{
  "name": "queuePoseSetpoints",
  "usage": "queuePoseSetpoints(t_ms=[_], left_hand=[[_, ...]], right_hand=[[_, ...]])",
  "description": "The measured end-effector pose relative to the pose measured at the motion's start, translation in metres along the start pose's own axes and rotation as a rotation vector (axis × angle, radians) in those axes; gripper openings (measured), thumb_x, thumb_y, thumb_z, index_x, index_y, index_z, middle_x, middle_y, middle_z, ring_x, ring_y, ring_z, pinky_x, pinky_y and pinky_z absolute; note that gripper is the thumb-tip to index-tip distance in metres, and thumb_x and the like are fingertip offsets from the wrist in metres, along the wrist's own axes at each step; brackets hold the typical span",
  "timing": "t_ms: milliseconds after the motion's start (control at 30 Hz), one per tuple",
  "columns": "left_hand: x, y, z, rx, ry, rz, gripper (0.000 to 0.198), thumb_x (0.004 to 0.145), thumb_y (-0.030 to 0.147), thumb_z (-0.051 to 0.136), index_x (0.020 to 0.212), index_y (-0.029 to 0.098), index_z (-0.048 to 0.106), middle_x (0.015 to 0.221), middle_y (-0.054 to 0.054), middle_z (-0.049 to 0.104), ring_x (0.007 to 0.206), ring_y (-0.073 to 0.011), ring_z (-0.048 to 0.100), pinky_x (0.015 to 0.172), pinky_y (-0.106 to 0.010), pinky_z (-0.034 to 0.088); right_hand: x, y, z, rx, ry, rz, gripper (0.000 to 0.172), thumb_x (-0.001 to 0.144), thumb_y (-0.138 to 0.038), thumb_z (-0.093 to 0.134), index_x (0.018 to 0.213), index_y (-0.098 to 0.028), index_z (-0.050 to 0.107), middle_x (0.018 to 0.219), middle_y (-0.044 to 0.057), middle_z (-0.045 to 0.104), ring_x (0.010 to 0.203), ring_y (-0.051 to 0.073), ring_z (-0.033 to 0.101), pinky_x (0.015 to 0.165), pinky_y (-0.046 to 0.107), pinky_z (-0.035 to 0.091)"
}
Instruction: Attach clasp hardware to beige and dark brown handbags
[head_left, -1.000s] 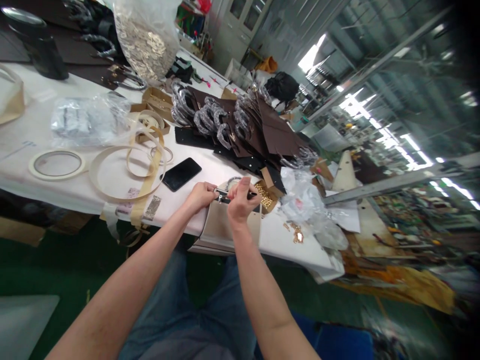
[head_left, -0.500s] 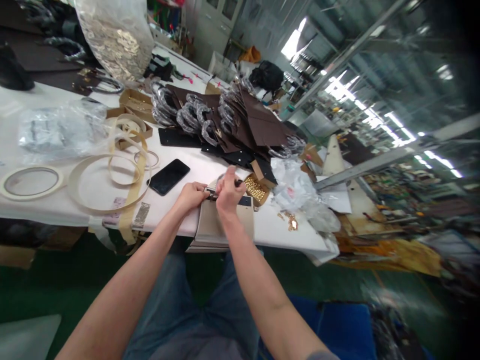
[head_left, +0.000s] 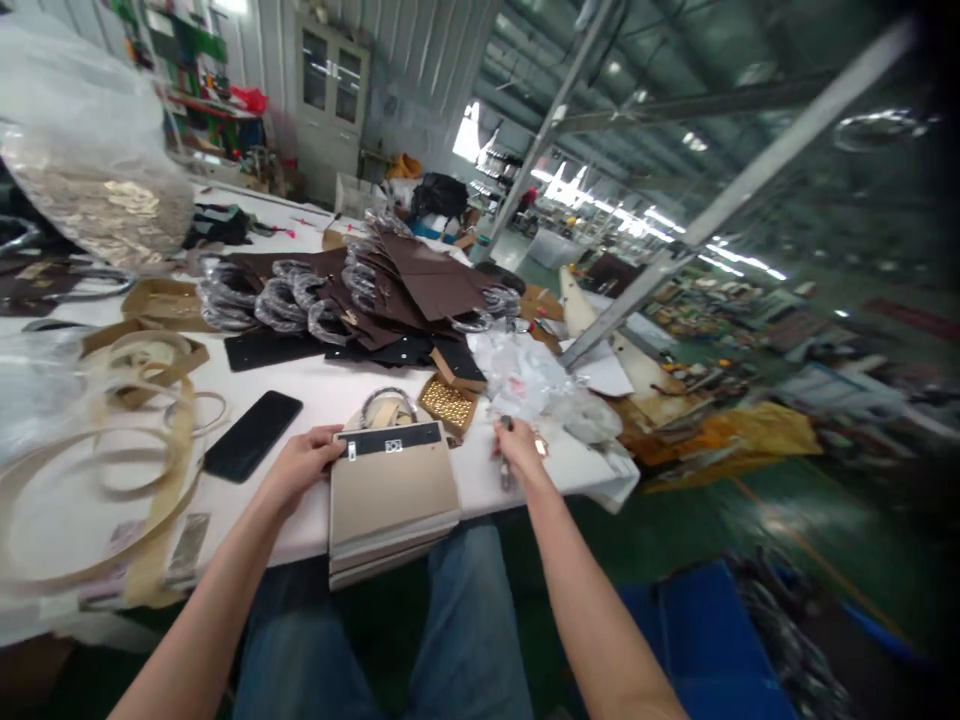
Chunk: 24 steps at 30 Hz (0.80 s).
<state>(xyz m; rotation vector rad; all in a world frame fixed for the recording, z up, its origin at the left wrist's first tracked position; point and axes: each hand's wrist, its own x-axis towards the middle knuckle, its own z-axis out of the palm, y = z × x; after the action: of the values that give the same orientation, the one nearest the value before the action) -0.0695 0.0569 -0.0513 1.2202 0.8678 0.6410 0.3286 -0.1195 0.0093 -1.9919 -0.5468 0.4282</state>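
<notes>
A beige bag panel (head_left: 394,495) lies on top of a stack at the table's front edge. Along its upper part runs a black strip (head_left: 420,437) with silver metal fittings (head_left: 393,447). Behind it a plastic-wrapped loop handle (head_left: 388,393) stands up. The fingers of my left hand (head_left: 307,462) are closed on the panel's upper left corner. To the right of the panel, my right hand (head_left: 519,450) is closed around a short dark screwdriver-like tool (head_left: 505,474), held low over the table. Small gold pieces (head_left: 541,445) lie just beyond that hand.
Left of the panel are a black phone (head_left: 253,436) and loose tape loops (head_left: 161,480). A box of gold studs (head_left: 448,402) stands behind the panel. Farther back lie stacked brown bag pieces (head_left: 427,270); clear plastic bags (head_left: 517,370) lie at right.
My right hand has left the panel's black strip and moved right with the tool, uncovering the fittings. My left hand has shifted to the panel's corner. The view has turned.
</notes>
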Motion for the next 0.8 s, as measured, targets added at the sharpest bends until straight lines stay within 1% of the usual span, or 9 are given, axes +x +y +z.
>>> queuePoseSetpoints(t_ms=[100,167,233,333,400,467,633,733,800], left_hand=[[0.006,0.003,-0.002,-0.009,-0.055,-0.08,0.048,0.07,0.059,0.098,0.087,0.017,0.081,0.154,-0.016,0.072,0.122,-0.0341,0.074,0.097,-0.038,0.061],[0.007,0.01,0.001,0.007,-0.046,-0.119,0.06,0.068,0.056,0.101,0.11,0.018,0.084,0.139,-0.015,0.079,0.117,-0.0327,0.076,0.097,-0.039,0.061],[0.005,0.017,0.006,0.054,0.001,-0.099,0.072,0.066,0.054,0.102,0.124,0.017,0.082,0.124,-0.014,0.083,0.11,-0.0316,0.077,0.094,-0.039,0.061],[0.001,0.022,0.016,0.129,0.048,-0.042,0.07,0.072,0.055,0.097,0.128,0.015,0.081,0.12,-0.014,0.083,0.109,-0.0323,0.076,0.091,-0.039,0.061],[-0.001,0.024,0.021,0.183,0.076,-0.025,0.068,0.074,0.053,0.094,0.128,0.014,0.082,0.122,-0.015,0.083,0.112,-0.0338,0.076,0.094,-0.041,0.061],[-0.003,0.026,0.023,0.251,0.097,0.021,0.065,0.076,0.052,0.092,0.127,0.014,0.082,0.127,-0.016,0.082,0.117,-0.035,0.075,0.1,-0.042,0.059],[-0.01,0.036,0.025,0.327,0.106,0.131,0.054,0.079,0.051,0.089,0.12,0.017,0.084,0.145,-0.016,0.076,0.129,-0.0362,0.071,0.11,-0.045,0.055],[-0.014,0.039,0.028,0.32,0.149,0.101,0.056,0.074,0.05,0.089,0.119,0.017,0.084,0.142,-0.017,0.077,0.125,-0.037,0.072,0.104,-0.045,0.058],[-0.015,0.038,0.028,0.332,0.158,0.051,0.062,0.072,0.052,0.088,0.123,0.015,0.083,0.134,-0.017,0.079,0.122,-0.0378,0.073,0.101,-0.045,0.058]], right_hand=[[0.009,0.002,0.001,-0.104,0.068,-0.087,0.015,0.092,-0.03,0.08,0.091,-0.019,0.07,0.09,0.009,0.071,0.095,0.028,0.072,0.091,0.039,0.061],[0.004,0.0,0.001,-0.151,0.115,-0.191,0.021,0.092,-0.026,0.079,0.11,-0.016,0.076,0.123,0.019,0.073,0.13,0.036,0.065,0.117,0.048,0.051],[-0.015,0.0,0.005,-0.214,0.17,-0.37,0.035,0.1,-0.027,0.073,0.133,-0.017,0.074,0.146,0.022,0.065,0.148,0.038,0.052,0.128,0.053,0.04],[-0.059,0.006,0.018,-0.23,0.071,-0.562,0.039,0.109,-0.038,0.067,0.144,-0.022,0.07,0.14,0.018,0.068,0.132,0.034,0.064,0.119,0.048,0.049],[-0.084,0.011,0.029,-0.164,-0.112,-0.506,0.044,0.102,-0.043,0.078,0.142,-0.025,0.071,0.13,0.013,0.074,0.112,0.03,0.072,0.103,0.044,0.058],[-0.095,0.013,0.039,-0.06,-0.247,-0.397,0.05,0.094,-0.042,0.086,0.139,-0.025,0.073,0.125,0.01,0.078,0.102,0.028,0.075,0.095,0.042,0.06],[-0.079,0.013,0.053,0.413,-0.445,-0.189,0.04,0.096,-0.051,0.082,0.122,-0.021,0.078,0.112,0.008,0.083,0.097,0.026,0.076,0.087,0.036,0.06],[-0.068,0.011,0.058,0.527,-0.511,-0.209,0.037,0.097,-0.054,0.08,0.114,-0.021,0.079,0.107,0.005,0.081,0.096,0.024,0.075,0.086,0.034,0.058],[-0.067,0.009,0.058,0.487,-0.484,-0.279,0.031,0.098,-0.048,0.08,0.114,-0.023,0.079,0.105,0.003,0.08,0.095,0.023,0.074,0.088,0.034,0.058]])
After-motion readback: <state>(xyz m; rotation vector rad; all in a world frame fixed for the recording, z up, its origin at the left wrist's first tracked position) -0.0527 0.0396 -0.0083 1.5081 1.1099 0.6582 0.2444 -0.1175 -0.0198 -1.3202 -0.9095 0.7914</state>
